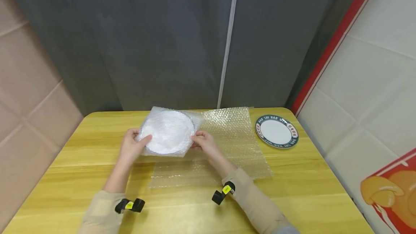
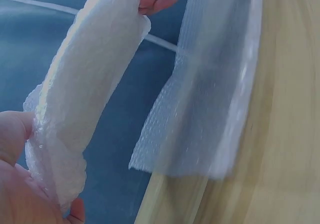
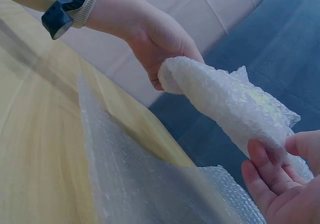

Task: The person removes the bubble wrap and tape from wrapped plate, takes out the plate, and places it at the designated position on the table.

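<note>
A round white plate wrapped in bubble wrap (image 1: 168, 131) is held up above the table between both hands. My left hand (image 1: 132, 146) grips its left edge, thumb on top and fingers beneath. On the opposite edge, my right hand (image 1: 205, 143) pinches the wrap between thumb and fingers. Both wrist views show the wrapped plate (image 2: 92, 79) tilted, its folded film bunched at the ends. Below it lies a flat sheet of bubble wrap (image 1: 237, 143), partly hidden by the bundle and the right forearm.
A second plate (image 1: 276, 131), white with a dark green lettered rim, lies at the right of the wooden table (image 1: 182, 212). A dark grey curtain (image 1: 156, 46) hangs behind the table. Light panels flank both sides, the right one (image 1: 367, 82) with red trim.
</note>
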A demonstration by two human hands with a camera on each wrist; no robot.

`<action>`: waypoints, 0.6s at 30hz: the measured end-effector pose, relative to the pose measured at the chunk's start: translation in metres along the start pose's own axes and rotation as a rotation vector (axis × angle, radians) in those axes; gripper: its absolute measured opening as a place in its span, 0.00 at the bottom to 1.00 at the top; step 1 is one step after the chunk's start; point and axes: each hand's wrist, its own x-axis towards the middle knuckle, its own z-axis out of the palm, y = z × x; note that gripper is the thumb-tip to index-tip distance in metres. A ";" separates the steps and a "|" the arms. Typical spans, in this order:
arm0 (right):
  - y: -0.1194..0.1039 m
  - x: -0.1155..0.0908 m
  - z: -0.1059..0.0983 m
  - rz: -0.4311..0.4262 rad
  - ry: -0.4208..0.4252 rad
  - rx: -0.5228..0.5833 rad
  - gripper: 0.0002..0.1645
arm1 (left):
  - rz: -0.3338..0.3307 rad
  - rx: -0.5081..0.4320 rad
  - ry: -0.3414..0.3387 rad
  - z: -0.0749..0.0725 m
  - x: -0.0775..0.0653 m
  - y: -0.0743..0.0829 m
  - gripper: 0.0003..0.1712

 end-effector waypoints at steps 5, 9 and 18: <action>-0.002 -0.001 -0.014 -0.003 0.046 -0.005 0.09 | 0.012 -0.038 0.024 0.018 -0.001 0.003 0.29; -0.001 -0.002 -0.025 -0.005 0.093 -0.024 0.11 | 0.019 -0.066 0.022 0.032 -0.001 0.005 0.29; -0.001 -0.008 -0.052 -0.020 0.136 -0.066 0.09 | 0.039 -0.085 0.005 0.060 -0.006 0.011 0.29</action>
